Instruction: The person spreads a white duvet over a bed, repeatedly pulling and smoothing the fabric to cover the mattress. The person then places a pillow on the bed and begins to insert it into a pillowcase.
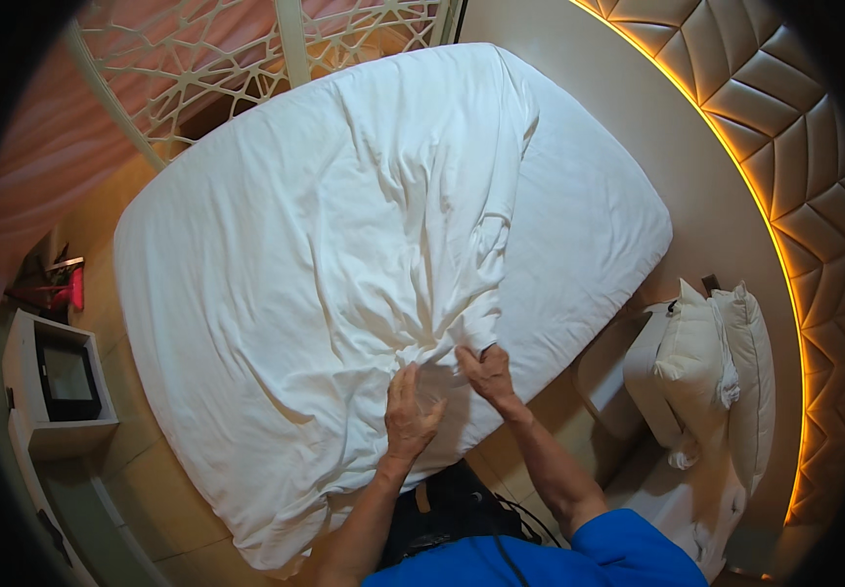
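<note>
A loose white bed cover (261, 242) lies rumpled over most of the mattress in its white fitted sheet (587, 198). Its folded edge runs up the bed, with creases gathering near my hands. My right hand (488, 373) grips that edge with bent fingers. Just left of it, my left hand (409, 418) rests its fingertips against the bunched cloth, thumb held apart. Between the two hands, a shaded strip of the sheet shows. The cover's near left corner hangs over the mattress side.
Cream pillows (694, 352) lean at the right beside a pale bedside unit (650, 367). A padded headboard wall (796, 110) with a lit strip curves behind. A white lattice screen (195, 73) stands at the far left, above a cabinet (63, 433) on the tiled floor (166, 484).
</note>
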The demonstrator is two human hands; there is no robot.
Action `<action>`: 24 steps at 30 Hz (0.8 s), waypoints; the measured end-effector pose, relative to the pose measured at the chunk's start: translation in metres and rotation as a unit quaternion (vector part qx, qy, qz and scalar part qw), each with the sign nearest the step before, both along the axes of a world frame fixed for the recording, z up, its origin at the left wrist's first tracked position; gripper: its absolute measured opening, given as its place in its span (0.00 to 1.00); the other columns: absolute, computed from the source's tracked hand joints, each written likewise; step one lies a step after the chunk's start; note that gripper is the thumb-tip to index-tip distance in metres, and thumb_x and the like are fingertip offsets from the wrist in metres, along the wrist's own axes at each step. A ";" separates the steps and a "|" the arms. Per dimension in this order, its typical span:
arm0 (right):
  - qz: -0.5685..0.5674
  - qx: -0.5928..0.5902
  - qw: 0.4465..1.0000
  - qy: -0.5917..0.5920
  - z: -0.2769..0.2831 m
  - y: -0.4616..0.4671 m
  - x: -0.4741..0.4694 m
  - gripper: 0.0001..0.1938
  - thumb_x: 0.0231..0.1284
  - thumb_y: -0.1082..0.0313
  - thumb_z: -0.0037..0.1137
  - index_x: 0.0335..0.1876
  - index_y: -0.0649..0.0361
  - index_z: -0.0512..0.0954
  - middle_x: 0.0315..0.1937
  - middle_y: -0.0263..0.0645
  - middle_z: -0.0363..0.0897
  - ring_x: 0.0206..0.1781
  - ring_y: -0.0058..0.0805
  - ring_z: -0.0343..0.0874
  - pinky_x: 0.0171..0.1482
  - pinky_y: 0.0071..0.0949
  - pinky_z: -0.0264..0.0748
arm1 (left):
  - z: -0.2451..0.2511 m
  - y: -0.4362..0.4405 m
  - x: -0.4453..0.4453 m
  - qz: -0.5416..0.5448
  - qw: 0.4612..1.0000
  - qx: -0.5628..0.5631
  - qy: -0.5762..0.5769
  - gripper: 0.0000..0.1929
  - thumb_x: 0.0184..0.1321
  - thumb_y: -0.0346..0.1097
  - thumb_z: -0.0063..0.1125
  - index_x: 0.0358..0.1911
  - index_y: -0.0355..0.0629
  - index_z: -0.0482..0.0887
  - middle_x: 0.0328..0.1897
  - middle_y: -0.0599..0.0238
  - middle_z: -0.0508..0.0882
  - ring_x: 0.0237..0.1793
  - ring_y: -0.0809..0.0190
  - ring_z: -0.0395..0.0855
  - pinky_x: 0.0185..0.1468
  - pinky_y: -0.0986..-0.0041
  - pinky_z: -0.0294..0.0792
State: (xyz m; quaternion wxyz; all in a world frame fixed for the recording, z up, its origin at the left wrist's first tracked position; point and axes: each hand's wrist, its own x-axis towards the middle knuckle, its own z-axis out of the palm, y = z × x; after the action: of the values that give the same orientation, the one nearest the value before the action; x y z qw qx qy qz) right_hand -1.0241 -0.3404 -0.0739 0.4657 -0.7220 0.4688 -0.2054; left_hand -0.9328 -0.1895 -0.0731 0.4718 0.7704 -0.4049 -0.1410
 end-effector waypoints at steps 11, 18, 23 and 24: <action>0.047 0.438 0.866 -0.237 -0.015 -0.028 -0.012 0.18 0.61 0.62 0.56 0.53 0.64 0.72 0.43 0.31 0.76 0.47 0.20 0.74 0.48 0.23 0.71 | 0.014 -0.081 0.007 -0.070 0.995 0.067 -0.038 0.31 0.39 0.25 0.58 0.56 0.42 0.73 0.37 0.48 0.81 0.38 0.44 0.80 0.42 0.61 0.71; -0.135 0.643 0.646 -0.387 -0.048 -0.094 -0.009 0.28 0.65 0.44 0.42 0.59 0.60 0.68 0.52 0.41 0.75 0.54 0.36 0.74 0.59 0.34 0.69 | 0.039 -0.126 -0.029 -0.014 0.996 0.084 0.007 0.20 0.38 0.22 0.50 0.40 0.39 0.81 0.32 0.51 0.82 0.34 0.46 0.81 0.40 0.65 0.72; -0.134 0.544 0.740 -0.373 -0.080 -0.177 -0.016 0.25 0.62 0.53 0.43 0.58 0.63 0.69 0.53 0.43 0.75 0.52 0.38 0.75 0.57 0.32 0.70 | 0.087 -0.159 -0.057 -0.025 0.993 0.107 0.041 0.17 0.39 0.21 0.51 0.37 0.39 0.83 0.28 0.53 0.81 0.29 0.50 0.81 0.35 0.69 0.72; -0.166 0.556 0.712 -0.395 -0.081 -0.207 -0.021 0.23 0.59 0.57 0.46 0.56 0.64 0.70 0.50 0.45 0.77 0.51 0.39 0.76 0.56 0.33 0.71 | 0.098 -0.166 -0.060 -0.016 0.991 0.113 0.064 0.16 0.41 0.22 0.53 0.38 0.40 0.84 0.27 0.54 0.81 0.28 0.53 0.81 0.35 0.72 0.72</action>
State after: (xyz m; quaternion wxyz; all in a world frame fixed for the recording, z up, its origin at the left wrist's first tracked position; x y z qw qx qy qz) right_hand -1.0448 -0.5478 -0.1554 0.8842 -0.0957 0.3841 -0.2480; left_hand -0.9932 -0.3554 0.0244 0.4044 0.8015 -0.3675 -0.2428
